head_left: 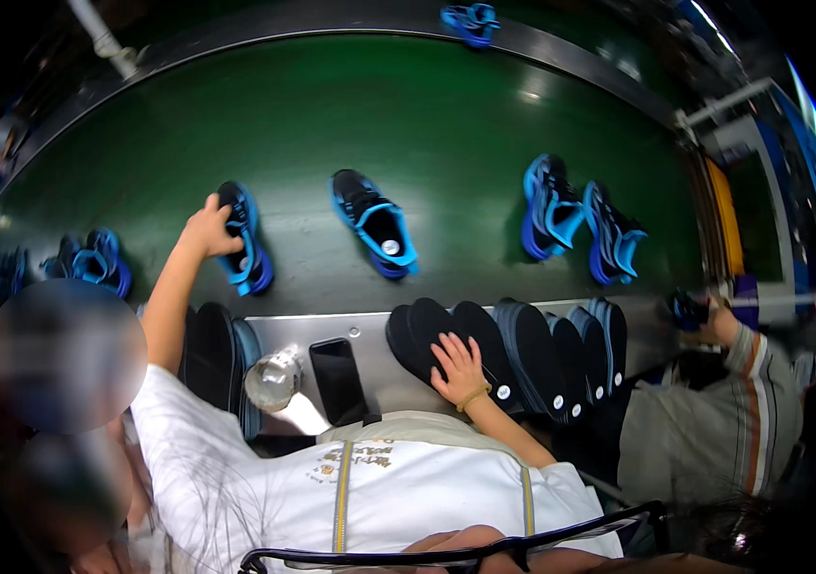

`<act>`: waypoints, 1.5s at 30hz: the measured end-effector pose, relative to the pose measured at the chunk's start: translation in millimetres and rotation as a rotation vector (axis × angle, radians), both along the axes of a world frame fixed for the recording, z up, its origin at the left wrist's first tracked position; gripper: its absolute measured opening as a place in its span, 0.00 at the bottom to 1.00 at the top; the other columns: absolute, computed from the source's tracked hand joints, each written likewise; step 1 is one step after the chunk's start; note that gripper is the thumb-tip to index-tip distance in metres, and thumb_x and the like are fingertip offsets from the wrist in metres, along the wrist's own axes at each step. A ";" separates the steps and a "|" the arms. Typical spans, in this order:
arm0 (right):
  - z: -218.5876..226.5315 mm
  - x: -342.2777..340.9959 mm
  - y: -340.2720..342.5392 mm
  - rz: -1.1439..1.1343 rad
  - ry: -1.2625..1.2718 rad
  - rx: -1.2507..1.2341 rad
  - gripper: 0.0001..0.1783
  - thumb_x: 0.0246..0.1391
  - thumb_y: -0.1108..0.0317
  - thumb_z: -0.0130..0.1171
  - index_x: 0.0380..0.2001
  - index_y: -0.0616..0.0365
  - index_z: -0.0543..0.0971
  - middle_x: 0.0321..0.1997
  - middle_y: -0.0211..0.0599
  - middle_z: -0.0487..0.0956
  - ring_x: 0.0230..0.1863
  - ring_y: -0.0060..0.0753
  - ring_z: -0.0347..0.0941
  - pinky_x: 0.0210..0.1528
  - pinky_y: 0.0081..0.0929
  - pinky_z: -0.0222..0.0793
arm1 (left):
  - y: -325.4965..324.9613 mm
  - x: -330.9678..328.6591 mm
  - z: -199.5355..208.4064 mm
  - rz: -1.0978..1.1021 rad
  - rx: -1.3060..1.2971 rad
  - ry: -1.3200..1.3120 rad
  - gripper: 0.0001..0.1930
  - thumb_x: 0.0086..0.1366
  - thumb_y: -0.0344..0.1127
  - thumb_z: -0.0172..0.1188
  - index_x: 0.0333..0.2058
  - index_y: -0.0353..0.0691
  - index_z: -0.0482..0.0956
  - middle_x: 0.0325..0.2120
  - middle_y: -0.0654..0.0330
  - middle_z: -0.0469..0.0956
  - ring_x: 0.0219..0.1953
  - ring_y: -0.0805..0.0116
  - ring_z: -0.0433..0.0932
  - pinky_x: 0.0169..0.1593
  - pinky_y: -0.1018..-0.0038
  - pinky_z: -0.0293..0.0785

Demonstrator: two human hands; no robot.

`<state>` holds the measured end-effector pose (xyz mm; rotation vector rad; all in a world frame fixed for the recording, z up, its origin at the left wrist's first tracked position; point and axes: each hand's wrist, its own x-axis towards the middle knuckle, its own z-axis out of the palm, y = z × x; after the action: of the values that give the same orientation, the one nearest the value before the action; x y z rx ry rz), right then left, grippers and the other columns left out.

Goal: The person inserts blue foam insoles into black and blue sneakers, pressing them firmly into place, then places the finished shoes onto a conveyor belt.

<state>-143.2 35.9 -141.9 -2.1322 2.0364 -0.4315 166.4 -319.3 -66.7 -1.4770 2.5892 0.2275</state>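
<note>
My left hand (pixel 211 231) grips a black and blue sneaker (pixel 253 251) by its side, fingers over the upper and thumb near the opening, on the green conveyor belt (pixel 303 124). My right hand (pixel 459 366) lies with fingers outstretched on the black insoles (pixel 418 330) along the metal ledge. To the right of the held shoe, another sneaker (pixel 374 222) rests on the belt, a round white sticker visible inside it. A pair of matching sneakers (pixel 551 215) stands farther right.
On the ledge are a black phone (pixel 337 381), a clear glass jar (pixel 275 380) and more dark insoles (pixel 212 359). Other sneakers (pixel 102 260) sit at left, one (pixel 472 24) beyond the far belt edge. People work on both sides; a striped sleeve (pixel 754 373) is at right.
</note>
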 end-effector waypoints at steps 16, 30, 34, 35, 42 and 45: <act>39.3 -271.7 -44.3 -0.738 -0.116 -0.360 0.23 0.32 0.66 0.53 0.39 0.55 0.67 0.45 0.45 0.63 0.47 0.47 0.59 0.50 0.35 0.53 | -30.9 0.1 -54.4 -0.009 -0.059 -0.497 0.18 0.41 0.25 0.54 0.36 0.41 0.66 0.42 0.55 0.57 0.37 0.58 0.68 0.39 0.69 0.66; -30.8 -425.3 -35.5 -1.038 -0.145 -0.025 0.17 0.34 0.55 0.58 0.25 0.56 0.77 0.46 0.58 0.63 0.46 0.49 0.62 0.49 0.32 0.55 | 20.7 -116.9 39.9 -0.027 0.006 0.285 0.19 0.43 0.38 0.51 0.36 0.38 0.67 0.32 0.52 0.66 0.37 0.53 0.67 0.39 0.68 0.64; -15.6 -386.5 -61.0 -0.901 -0.074 0.066 0.17 0.36 0.58 0.57 0.29 0.58 0.76 0.48 0.58 0.60 0.45 0.51 0.62 0.48 0.33 0.57 | 73.0 -196.4 19.1 -0.144 -0.154 0.332 0.21 0.43 0.42 0.55 0.37 0.38 0.67 0.30 0.55 0.67 0.32 0.58 0.71 0.34 0.68 0.67; -14.5 -383.2 -63.7 -0.852 -0.078 0.070 0.17 0.36 0.59 0.57 0.30 0.59 0.75 0.48 0.59 0.60 0.45 0.52 0.61 0.48 0.33 0.57 | 79.0 -206.3 9.3 -0.180 -0.205 0.151 0.20 0.44 0.40 0.54 0.37 0.39 0.67 0.27 0.57 0.67 0.28 0.60 0.72 0.30 0.68 0.68; -15.5 -283.4 -107.2 -0.543 -0.140 -0.072 0.16 0.36 0.62 0.57 0.30 0.58 0.74 0.41 0.59 0.64 0.40 0.55 0.62 0.44 0.36 0.59 | 53.6 -197.8 -52.2 -0.187 -0.512 -0.171 0.16 0.45 0.34 0.53 0.34 0.40 0.64 0.25 0.62 0.67 0.22 0.67 0.71 0.24 0.72 0.66; 2.2 -238.1 -116.1 -0.421 -0.288 -0.049 0.16 0.37 0.61 0.56 0.32 0.55 0.74 0.43 0.60 0.62 0.42 0.55 0.61 0.46 0.36 0.59 | 52.3 -195.0 -62.3 -0.205 -0.566 -0.177 0.10 0.49 0.33 0.47 0.32 0.40 0.64 0.22 0.62 0.67 0.21 0.67 0.72 0.22 0.72 0.67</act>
<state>-381.2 -80.2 -139.8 -1.5404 2.3053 -0.7991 -28.5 -266.9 -129.1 -1.2705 2.7507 -0.6795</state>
